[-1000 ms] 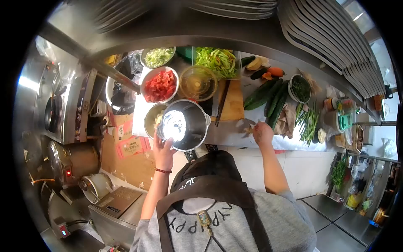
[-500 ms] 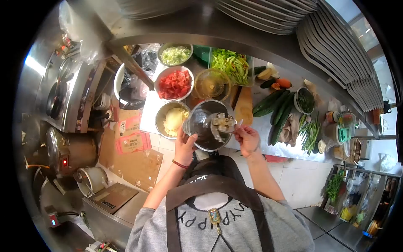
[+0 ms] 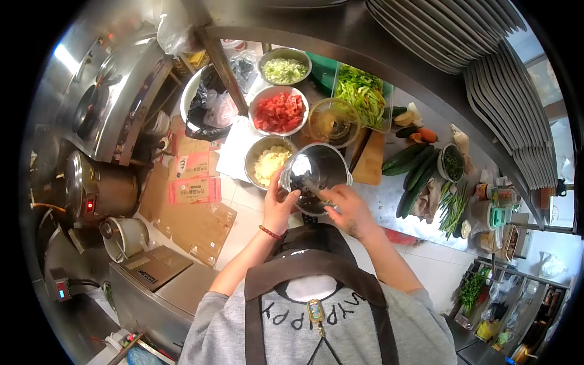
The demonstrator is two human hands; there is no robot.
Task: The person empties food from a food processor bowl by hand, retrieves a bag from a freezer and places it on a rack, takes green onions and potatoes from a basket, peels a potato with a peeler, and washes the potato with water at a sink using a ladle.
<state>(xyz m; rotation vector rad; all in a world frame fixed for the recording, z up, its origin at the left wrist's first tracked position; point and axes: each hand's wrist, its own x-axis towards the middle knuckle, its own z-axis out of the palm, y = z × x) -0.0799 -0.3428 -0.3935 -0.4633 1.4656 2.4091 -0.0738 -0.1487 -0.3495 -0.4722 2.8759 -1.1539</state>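
Note:
A round steel pot point(image 3: 337, 163) with a dark interior is in front of me at the counter's near edge. My left hand point(image 3: 280, 210) grips its left rim, thumb up and fingers wrapped round the side. My right hand point(image 3: 348, 208) is closed on the handle of a metal spoon point(image 3: 301, 165), whose shiny head is inside the pot toward the left wall. What lies at the bottom of the pot is too dark to make out. Just left of the pot stands a steel bowl point(image 3: 248, 159) of chopped pale-yellow pieces.
Behind stand a bowl of red pieces point(image 3: 278, 112), a bowl of chopped green-white pieces point(image 3: 285, 70), an amber see-through bowl point(image 3: 316, 125) and a tub of sliced greens point(image 3: 359, 91). Right are a cutting board point(image 3: 370, 161) and cucumbers point(image 3: 420, 170). A shelf with stacked plates point(image 3: 505, 115) overhangs.
The spoon, loaded with pale pieces above the pot before, has gone down into it and now shows a shiny head. My right hand has moved over the pot; my left keeps its grip.

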